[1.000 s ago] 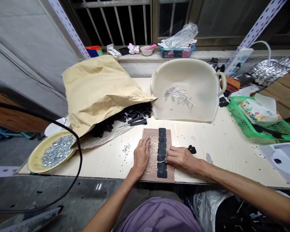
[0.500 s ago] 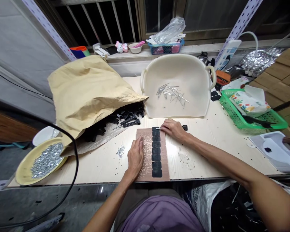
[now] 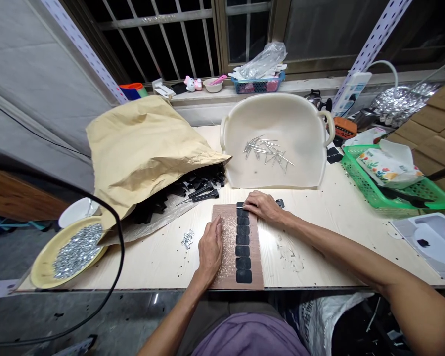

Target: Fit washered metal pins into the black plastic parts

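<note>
A brown board [image 3: 252,277] lies at the table's near edge with a row of several black plastic pieces [image 3: 243,239] down its middle. My left hand [image 3: 210,249] rests flat on the board's left side, fingers stretched out, over a patch of small pale bits. My right hand [image 3: 261,205] is at the far end of the row, its fingers pinched together over the top black piece. What the fingers pinch is too small to make out. One more black piece [image 3: 280,202] lies just right of that hand.
A cream plastic tub [image 3: 304,123] on its side holds thin metal pins [image 3: 267,150]. A brown paper sack [image 3: 144,143] spills black parts [image 3: 193,188]. A yellow dish of small metal bits [image 3: 72,252] sits left. A green basket [image 3: 393,190] stands right.
My right hand went from the near end of the black row to its far end and stays there, pressing on the top piece. The left hand has stayed flat on the board.
</note>
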### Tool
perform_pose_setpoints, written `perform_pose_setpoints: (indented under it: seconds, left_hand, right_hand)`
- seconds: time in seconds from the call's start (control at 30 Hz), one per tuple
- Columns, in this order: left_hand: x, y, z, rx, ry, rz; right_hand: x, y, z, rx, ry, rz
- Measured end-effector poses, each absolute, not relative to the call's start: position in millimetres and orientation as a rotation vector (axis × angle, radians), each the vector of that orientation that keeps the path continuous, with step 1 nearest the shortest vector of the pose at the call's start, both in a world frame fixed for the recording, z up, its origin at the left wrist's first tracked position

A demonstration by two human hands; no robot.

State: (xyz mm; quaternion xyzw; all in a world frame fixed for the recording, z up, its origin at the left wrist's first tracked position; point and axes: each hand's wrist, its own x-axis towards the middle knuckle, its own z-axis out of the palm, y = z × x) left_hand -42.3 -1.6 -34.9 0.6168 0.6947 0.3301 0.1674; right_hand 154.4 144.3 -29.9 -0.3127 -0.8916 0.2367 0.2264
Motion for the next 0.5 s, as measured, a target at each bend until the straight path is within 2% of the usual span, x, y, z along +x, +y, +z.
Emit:
perform_pose_setpoints:
  seconds: [0.17,0.33,0.5]
  left_hand:
    - [-43,-3,-34,1.736,1.978,0.971]
    - [-48,-3,-39,1.737,1.984,1.032]
    - [-48,-2,-42,1.787,2.014,0.958]
  right_hand:
    - [141,166,-28,-1.021,-2.123,0.904]
    - [125,197,-5,-1.029,-2.051,0.793]
    - [142,189,6,-1.007,-2.116,0.708]
